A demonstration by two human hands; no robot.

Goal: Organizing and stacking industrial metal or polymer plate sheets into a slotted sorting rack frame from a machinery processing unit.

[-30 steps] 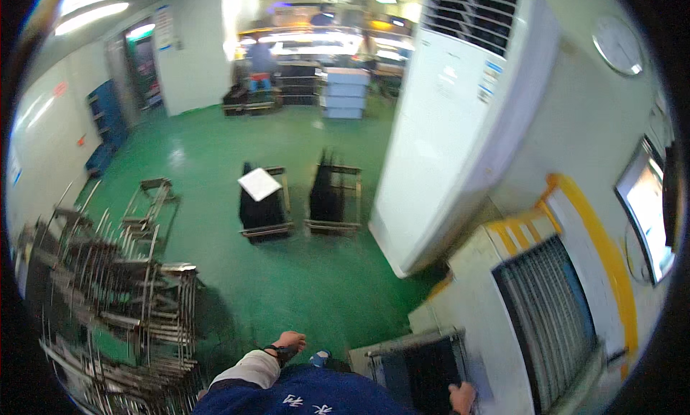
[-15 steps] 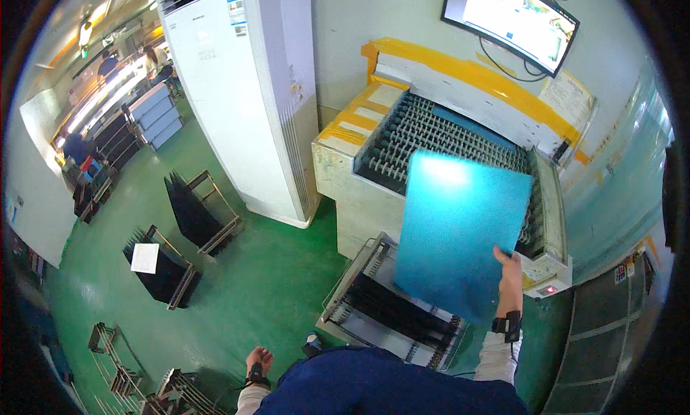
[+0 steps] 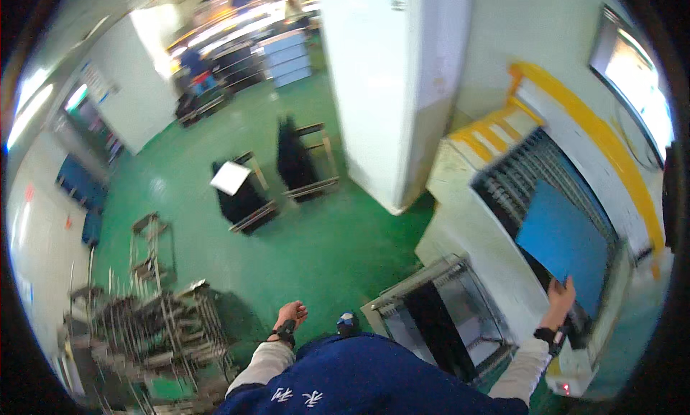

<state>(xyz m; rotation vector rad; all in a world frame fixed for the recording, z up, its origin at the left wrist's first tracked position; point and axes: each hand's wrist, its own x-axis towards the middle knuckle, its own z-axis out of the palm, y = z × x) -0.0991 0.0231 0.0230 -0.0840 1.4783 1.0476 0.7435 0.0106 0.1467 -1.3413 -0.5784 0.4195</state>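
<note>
My right hand (image 3: 560,300) is closed on the near edge of a flat blue panel (image 3: 564,235). The panel lies over the rows of rollers (image 3: 517,178) of a white machine, and whether its whole underside touches them I cannot tell. Low in front of my body, my left hand (image 3: 291,314) holds nothing, its fingers loosely bent and a little apart. Between my arms, beside the machine, stands a metal-framed rack (image 3: 388,311) with a row of dark sheets (image 3: 438,329) in it.
Two racks of black sheets stand on the green floor (image 3: 345,228), one topped by a white paper (image 3: 231,178). Several metal frames (image 3: 158,329) crowd the lower left. A tall white cabinet (image 3: 381,91) rises beside the machine; a screen (image 3: 636,77) hangs at right.
My right hand has brought the blue panel from above the rack down onto the machine's rollers. The view has swung left, and my left hand's fingers look looser.
</note>
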